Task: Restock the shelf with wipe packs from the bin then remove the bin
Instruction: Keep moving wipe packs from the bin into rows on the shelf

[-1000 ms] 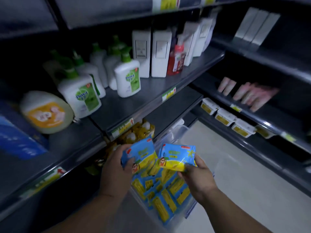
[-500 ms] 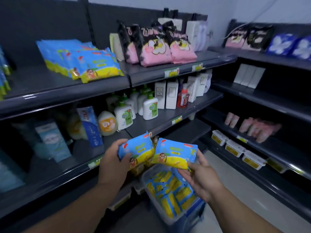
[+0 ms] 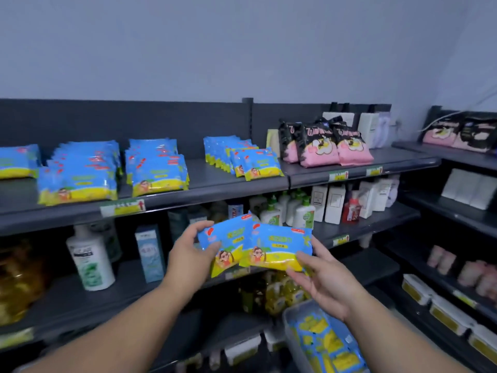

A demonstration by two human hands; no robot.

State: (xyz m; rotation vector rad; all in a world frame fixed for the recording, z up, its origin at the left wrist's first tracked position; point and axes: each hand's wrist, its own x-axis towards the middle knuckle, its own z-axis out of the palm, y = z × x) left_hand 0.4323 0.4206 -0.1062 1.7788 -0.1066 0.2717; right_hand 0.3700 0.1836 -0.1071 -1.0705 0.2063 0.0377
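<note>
My left hand [image 3: 192, 258] grips a blue and yellow wipe pack [image 3: 226, 242] by its left edge. My right hand [image 3: 326, 282] pinches a second wipe pack [image 3: 279, 246] at its lower right corner. Both packs are held side by side at chest height, in front of the middle shelf. The top shelf [image 3: 215, 184] carries several rows of the same wipe packs [image 3: 158, 168], with a bare gap between the rows. The clear bin [image 3: 293, 332] stands low at the bottom right, with more packs inside.
Pink and black bags [image 3: 325, 146] stand on the top shelf to the right. Soap bottles [image 3: 302, 214], white boxes [image 3: 334, 203] and a shampoo bottle [image 3: 90, 257] fill the middle shelf. A second shelving unit [image 3: 457, 211] runs along the right.
My view has tilted up from the bin to the top shelf. Both hands have risen with the two packs, away from the bin.
</note>
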